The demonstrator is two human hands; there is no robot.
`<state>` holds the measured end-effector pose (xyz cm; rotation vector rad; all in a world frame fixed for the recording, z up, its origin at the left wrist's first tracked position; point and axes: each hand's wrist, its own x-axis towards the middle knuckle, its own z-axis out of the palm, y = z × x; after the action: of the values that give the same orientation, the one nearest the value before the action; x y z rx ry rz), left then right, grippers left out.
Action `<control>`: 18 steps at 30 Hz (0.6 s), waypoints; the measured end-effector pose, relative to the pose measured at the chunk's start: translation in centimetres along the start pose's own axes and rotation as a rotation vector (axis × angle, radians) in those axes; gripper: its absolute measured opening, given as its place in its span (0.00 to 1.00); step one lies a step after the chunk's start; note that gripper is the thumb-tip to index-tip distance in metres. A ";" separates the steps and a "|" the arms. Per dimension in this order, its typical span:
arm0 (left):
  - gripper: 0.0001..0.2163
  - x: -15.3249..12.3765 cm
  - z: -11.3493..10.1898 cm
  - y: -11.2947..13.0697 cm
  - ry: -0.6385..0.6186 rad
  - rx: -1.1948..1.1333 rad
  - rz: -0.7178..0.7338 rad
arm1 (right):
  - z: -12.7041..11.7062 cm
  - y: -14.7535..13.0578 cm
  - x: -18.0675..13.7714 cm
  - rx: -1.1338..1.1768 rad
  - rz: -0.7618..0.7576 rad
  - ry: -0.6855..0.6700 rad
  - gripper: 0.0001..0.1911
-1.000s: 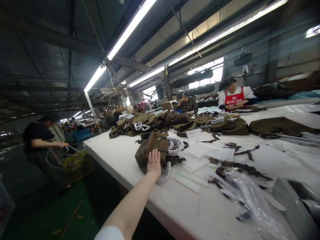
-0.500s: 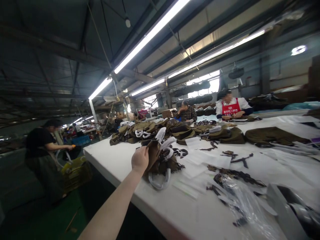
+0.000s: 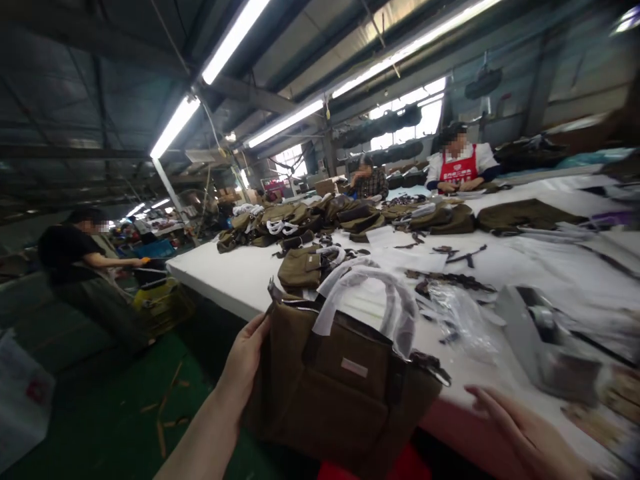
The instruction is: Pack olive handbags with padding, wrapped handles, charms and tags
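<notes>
My left hand (image 3: pixel 245 363) grips the left side of an olive-brown canvas bag (image 3: pixel 335 393) and holds it up in front of me, off the white table (image 3: pixel 235 280). The bag's handles (image 3: pixel 367 293) are wrapped in white plastic and its zipper stands open at the top. My right hand (image 3: pixel 525 433) is at the lower right, fingers stretched out and apart, just right of the bag and not touching it. Another bag (image 3: pixel 303 267) of the same kind lies on the table behind.
A heap of similar bags (image 3: pixel 300 223) covers the far table. Loose black straps (image 3: pixel 457 257), clear plastic bags (image 3: pixel 457 317) and a grey tool (image 3: pixel 543 337) lie to the right. Two seated people (image 3: pixel 457 167) work across the table; another person (image 3: pixel 80 260) stands at the left.
My left hand has lifted a bag off the table and pulled it close in front of me. My right hand has come into view at the lower right.
</notes>
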<state>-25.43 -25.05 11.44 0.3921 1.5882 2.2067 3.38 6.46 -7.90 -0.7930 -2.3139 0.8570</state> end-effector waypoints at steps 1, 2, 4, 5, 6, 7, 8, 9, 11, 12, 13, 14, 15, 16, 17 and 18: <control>0.21 -0.5 0.0 -1.5 -0.016 -0.019 -0.056 | 0.3 -0.8 -0.3 0.105 0.011 -0.035 0.32; 0.21 -0.9 0.0 -3.3 -0.040 -0.033 -0.117 | 0.7 -1.7 -0.6 0.203 0.015 -0.067 0.32; 0.18 -1.7 -0.2 -6.9 -0.136 -0.062 -0.252 | 1.3 -3.0 -1.3 0.297 0.032 -0.093 0.33; 0.16 -2.0 -0.5 -8.6 -0.212 -0.082 -0.316 | 1.5 -3.4 -1.7 0.302 0.055 -0.108 0.31; 0.15 -2.3 -0.7 -10.1 -0.302 -0.106 -0.378 | 1.6 -3.6 -2.3 0.281 0.084 -0.126 0.29; 0.15 -2.4 -1.1 -11.3 -0.389 -0.127 -0.438 | 1.7 -3.6 -2.9 0.248 0.112 -0.145 0.27; 0.17 -2.4 -1.5 -12.1 -0.462 -0.137 -0.491 | 1.7 -3.5 -3.6 0.216 0.132 -0.158 0.25; 0.21 -2.2 -1.9 -12.6 -0.513 -0.126 -0.532 | 1.7 -3.3 -4.2 0.192 0.141 -0.166 0.23; 0.29 -1.5 -2.5 -12.7 -0.560 -0.005 -0.578 | 1.5 -3.2 -5.3 0.176 0.142 -0.159 0.22; 0.30 -1.0 -2.7 -12.5 -0.565 0.078 -0.587 | 1.3 -3.3 -5.6 0.184 0.134 -0.156 0.22; 0.30 -0.3 -2.7 -12.2 -0.570 0.154 -0.590 | 1.2 -3.6 -5.8 0.194 0.125 -0.155 0.21; 0.30 0.3 -2.6 -11.8 -0.580 0.210 -0.598 | 1.0 -4.0 -5.9 0.203 0.110 -0.163 0.20; 0.30 1.0 -2.2 -11.3 -0.598 0.242 -0.611 | 0.8 -4.6 -6.0 0.212 0.090 -0.175 0.19; 0.30 1.6 -1.7 -10.7 -0.627 0.260 -0.619 | 0.5 -5.2 -5.9 0.222 0.068 -0.194 0.19; 0.31 2.1 -1.1 -10.1 -0.662 0.279 -0.608 | 0.2 -5.8 -5.9 0.235 0.051 -0.214 0.18; 0.31 2.5 -0.3 -9.4 -0.710 0.324 -0.573 | -0.1 -6.3 -6.0 0.248 0.040 -0.236 0.18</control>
<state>-26.38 -21.51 2.40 0.6293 1.4039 1.1946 5.40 -1.51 -5.03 -0.6620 -2.3339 1.2873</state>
